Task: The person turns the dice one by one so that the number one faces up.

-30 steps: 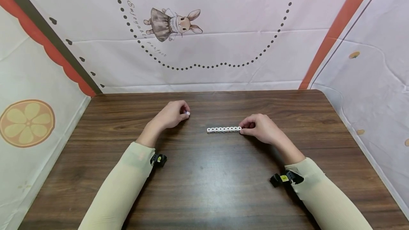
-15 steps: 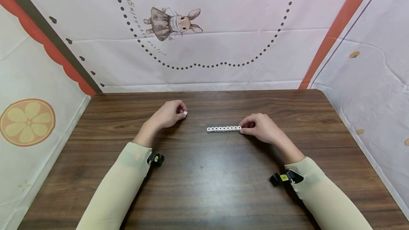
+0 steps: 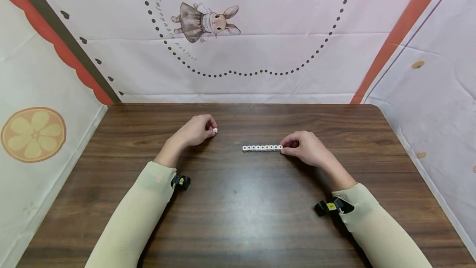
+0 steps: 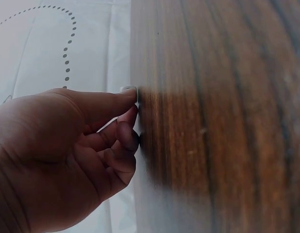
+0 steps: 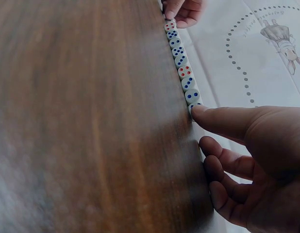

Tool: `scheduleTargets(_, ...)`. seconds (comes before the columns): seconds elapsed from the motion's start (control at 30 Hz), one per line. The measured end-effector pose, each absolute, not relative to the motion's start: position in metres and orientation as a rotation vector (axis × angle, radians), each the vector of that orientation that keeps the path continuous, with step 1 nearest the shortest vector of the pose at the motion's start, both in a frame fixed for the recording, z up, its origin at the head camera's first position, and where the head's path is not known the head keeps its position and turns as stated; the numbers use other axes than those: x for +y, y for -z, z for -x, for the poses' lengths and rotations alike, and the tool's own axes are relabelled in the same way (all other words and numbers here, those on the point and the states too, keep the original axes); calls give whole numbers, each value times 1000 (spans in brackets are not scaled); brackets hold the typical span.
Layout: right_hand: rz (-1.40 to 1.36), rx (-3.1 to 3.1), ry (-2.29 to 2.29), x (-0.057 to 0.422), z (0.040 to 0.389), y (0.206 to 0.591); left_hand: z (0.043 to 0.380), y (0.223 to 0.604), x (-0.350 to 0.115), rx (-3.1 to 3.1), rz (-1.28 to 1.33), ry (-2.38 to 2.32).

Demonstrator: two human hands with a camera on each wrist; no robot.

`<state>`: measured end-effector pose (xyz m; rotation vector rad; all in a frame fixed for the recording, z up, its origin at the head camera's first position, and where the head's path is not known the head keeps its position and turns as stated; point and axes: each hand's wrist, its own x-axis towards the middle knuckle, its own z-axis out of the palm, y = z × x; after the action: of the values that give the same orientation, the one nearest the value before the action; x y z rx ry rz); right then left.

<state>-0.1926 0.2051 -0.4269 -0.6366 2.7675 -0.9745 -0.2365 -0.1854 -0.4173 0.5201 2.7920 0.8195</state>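
Note:
A straight row of several white dice (image 3: 262,148) lies on the table, each with a single large dot on top in the head view. The right wrist view shows their sides, with blue and red dots. My right hand (image 3: 306,148) pinches the die (image 5: 194,107) at the row's right end between thumb and finger. To the left of the row and a little farther back, my left hand (image 3: 194,130) pinches a single die (image 3: 215,130) low at the table. In the left wrist view, the thumb mostly hides that die.
The brown wood-grain table (image 3: 230,218) ends at the back against a white printed cloth (image 3: 290,44). Similar cloth stands along both sides. A black wrist camera (image 3: 181,181) sits on the left sleeve, and another wrist camera (image 3: 329,207) on the right one.
My left hand has shifted slightly left with its die, which shows a different side to the head camera. The right hand and the row stay put; the head view has tilted slightly.

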Motion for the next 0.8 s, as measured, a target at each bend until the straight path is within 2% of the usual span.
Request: scheduleTargets(0.8,626,2769,977,203,192,427,237,417,-185,2761,-686,-768)
